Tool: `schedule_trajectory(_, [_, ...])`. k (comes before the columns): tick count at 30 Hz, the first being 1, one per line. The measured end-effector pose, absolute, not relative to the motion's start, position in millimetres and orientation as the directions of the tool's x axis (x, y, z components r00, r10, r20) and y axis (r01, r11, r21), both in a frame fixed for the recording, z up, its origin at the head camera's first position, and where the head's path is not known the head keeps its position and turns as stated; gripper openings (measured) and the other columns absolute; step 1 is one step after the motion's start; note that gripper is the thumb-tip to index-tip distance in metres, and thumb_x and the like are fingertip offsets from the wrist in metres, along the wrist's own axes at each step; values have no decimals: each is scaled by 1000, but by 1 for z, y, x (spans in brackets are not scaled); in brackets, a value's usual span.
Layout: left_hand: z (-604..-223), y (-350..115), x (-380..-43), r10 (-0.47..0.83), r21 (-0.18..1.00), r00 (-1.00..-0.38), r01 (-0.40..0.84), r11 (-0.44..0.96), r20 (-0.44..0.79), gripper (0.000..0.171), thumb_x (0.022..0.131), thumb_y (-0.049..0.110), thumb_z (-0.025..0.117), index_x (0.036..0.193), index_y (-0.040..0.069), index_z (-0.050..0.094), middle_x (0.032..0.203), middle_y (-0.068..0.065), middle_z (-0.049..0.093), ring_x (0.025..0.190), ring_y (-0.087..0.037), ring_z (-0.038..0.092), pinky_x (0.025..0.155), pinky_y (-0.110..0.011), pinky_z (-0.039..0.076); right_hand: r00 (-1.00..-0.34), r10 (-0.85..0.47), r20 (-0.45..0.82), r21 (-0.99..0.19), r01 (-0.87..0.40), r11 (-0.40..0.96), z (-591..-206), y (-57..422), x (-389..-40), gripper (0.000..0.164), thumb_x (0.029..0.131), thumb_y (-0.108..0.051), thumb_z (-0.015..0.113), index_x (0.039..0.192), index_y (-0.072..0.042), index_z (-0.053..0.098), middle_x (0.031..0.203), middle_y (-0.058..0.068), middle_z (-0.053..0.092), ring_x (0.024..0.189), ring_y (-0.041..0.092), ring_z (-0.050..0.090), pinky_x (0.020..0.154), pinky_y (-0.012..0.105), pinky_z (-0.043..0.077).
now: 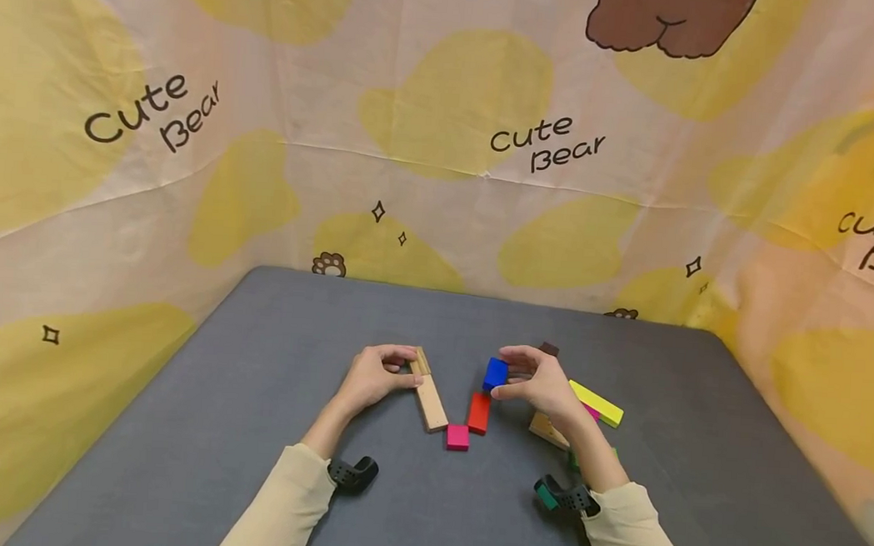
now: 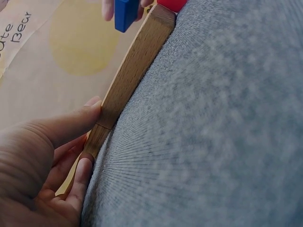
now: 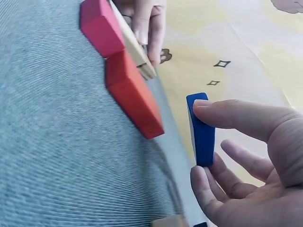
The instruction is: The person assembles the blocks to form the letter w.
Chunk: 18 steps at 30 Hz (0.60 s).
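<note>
My right hand (image 1: 545, 383) pinches a small blue block (image 1: 496, 374) between thumb and fingertips; in the right wrist view the block (image 3: 203, 130) is held above the table. On the table below it lies a red block (image 1: 478, 414), its near end by a pink block (image 1: 458, 438). The pink block meets the near end of a long plain wooden block (image 1: 431, 404). A narrower wooden block (image 1: 421, 361) continues that line at its far end. My left hand (image 1: 377, 378) grips this wooden pair near their joint, thumb on the long block, fingers round the narrower one.
Right of and partly behind the right forearm lie a yellow block (image 1: 596, 403), another wooden block (image 1: 548, 430), and pink and green blocks. A dark brown block (image 1: 548, 349) sits beyond the right hand. Printed cloth (image 1: 446, 123) hangs around the grey table (image 1: 245, 462).
</note>
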<state>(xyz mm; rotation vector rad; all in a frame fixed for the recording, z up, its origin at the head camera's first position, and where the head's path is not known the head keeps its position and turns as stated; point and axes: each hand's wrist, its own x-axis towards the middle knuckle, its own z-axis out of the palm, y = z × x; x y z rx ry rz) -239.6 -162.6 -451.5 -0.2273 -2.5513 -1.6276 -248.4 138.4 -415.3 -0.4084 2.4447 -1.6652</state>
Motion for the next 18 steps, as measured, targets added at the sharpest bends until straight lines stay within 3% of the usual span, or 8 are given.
schedule_trajectory(18, [-452, -163, -242, 76, 899, -982, 188, 396, 172, 35, 74, 16, 89, 106, 11, 76, 115, 4, 69, 106, -14, 62, 90, -35, 51, -962, -271, 8, -909, -120, 399, -430, 136, -256, 64, 76, -3, 84, 132, 4, 55, 129, 21, 57, 114, 36, 57, 98, 47, 47])
